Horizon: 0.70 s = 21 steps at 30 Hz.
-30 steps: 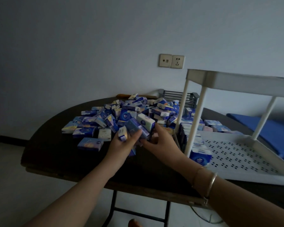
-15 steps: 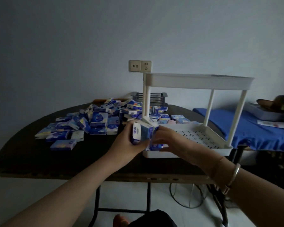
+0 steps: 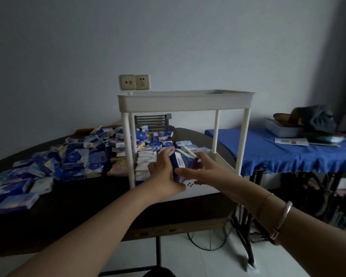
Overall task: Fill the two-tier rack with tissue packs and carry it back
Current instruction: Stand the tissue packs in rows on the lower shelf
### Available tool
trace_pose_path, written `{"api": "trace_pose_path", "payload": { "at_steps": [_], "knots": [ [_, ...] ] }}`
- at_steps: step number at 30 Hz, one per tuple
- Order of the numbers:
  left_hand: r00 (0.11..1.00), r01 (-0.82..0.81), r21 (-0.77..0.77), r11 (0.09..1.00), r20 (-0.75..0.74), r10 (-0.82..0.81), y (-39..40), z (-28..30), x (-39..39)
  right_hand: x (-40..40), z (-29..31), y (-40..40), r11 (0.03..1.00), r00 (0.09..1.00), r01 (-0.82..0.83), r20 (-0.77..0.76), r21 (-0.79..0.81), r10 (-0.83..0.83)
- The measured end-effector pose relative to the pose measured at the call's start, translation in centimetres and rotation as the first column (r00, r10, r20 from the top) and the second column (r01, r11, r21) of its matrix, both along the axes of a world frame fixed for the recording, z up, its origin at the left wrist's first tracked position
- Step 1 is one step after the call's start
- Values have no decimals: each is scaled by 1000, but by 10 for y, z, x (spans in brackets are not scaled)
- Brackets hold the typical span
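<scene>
My left hand [image 3: 164, 174] and right hand [image 3: 202, 172] grip a bundle of tissue packs [image 3: 183, 162] between them. It sits inside the lower tier of the white rack [image 3: 204, 189], near the table's [image 3: 88, 206] front edge.

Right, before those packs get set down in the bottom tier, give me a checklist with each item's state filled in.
1. Grip on the bundle of tissue packs: ok. The left hand and right hand clasp it from both sides.
2. Bundle is over the lower tier: ok, inside the rack's front edge.
3. Free floor space in the lower tier: ok. Perforated floor shows bare near the front.
4. Packs already stacked at the tier's left side stand neatly: ok.
5. Upper tier contents: cannot tell, its wall hides the inside.
6. Supply left: ok. A loose pile covers the table.
</scene>
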<state>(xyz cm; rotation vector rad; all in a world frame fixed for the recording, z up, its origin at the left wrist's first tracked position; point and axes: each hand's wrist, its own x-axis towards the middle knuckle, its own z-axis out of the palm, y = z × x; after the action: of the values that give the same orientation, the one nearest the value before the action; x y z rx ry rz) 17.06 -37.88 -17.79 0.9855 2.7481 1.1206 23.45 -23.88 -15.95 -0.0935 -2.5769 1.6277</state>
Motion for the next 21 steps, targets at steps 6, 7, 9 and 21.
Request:
{"api": "trace_pose_path", "payload": {
  "at_steps": [6, 7, 9, 21],
  "knots": [
    [954, 118, 35, 992, 275, -123, 26, 2, -14, -23, -9, 37, 991, 993, 116, 27, -67, -114],
    [940, 151, 86, 985, 296, -170, 25, 2, -13, -26, -11, 42, 988, 992, 118, 49, -103, -113],
    [933, 166, 176, 970, 290, -212, 16, 2, -11, -34, -16, 49, 982, 991, 126, 71, -143, -117],
    [959, -230, 418, 879, 249, 132, -92, -12, -36, -89, -36, 31, 988, 988, 153, 22, -13, -153]
  ]
}}
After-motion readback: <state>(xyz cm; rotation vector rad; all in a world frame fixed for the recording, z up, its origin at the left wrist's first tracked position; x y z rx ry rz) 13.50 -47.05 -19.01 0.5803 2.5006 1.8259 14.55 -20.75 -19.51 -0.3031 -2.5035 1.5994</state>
